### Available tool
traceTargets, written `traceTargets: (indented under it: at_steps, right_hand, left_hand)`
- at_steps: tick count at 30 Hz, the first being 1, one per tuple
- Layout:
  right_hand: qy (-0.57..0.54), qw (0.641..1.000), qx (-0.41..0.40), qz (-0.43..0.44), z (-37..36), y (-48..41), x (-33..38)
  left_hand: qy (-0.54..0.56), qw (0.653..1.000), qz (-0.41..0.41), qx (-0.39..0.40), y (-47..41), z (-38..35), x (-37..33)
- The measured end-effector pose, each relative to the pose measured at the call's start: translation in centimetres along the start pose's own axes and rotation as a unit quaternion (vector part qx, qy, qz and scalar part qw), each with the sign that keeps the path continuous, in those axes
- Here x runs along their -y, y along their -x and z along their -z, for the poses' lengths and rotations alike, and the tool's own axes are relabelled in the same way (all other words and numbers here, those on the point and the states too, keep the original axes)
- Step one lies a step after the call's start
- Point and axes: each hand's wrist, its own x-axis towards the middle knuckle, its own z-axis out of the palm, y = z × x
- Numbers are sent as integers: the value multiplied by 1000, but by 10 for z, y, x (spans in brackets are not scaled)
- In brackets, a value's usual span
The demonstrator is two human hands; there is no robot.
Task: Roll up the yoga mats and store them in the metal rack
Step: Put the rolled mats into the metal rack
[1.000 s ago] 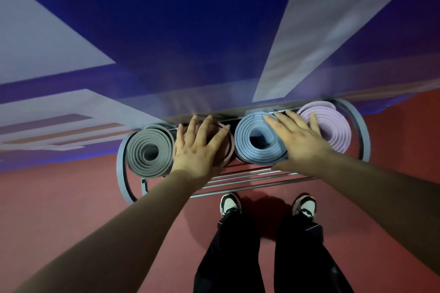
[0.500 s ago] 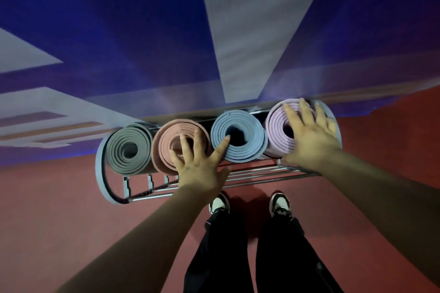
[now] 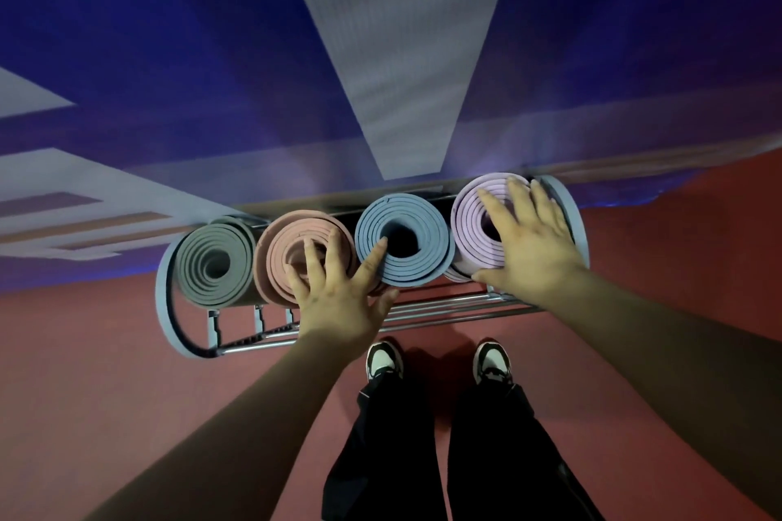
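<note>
Tamping the rolled ends flush, we are now pressing the right grip [image 3: 529,250], flat and open-fingered, on the lilac mat [image 3: 467,220] at the right end of the metal rack [image 3: 444,307]. A second ago it was lying on the blue mat [image 3: 408,277], next inward. Our left grip [image 3: 338,300], open too, is resting on the pink mat [image 3: 277,256], its forefinger reaching across to the blue one. The grey mat [image 3: 211,288] is sitting at the rack's left end. All four are lying rolled in the rack, so we are judging the storing nearly done.
</note>
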Motion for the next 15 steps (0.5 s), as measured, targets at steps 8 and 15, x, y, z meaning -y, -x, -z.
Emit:
traceTargets:
  at_steps: [8,15]
  right_hand:
    - [-39,999,4,-13,2,6,8]
    - [-40,998,30,-40,11,7,21]
  left_hand:
    - [7,1000,-7,14,-1,10,10]
    - [16,998,-34,53,0,29,21]
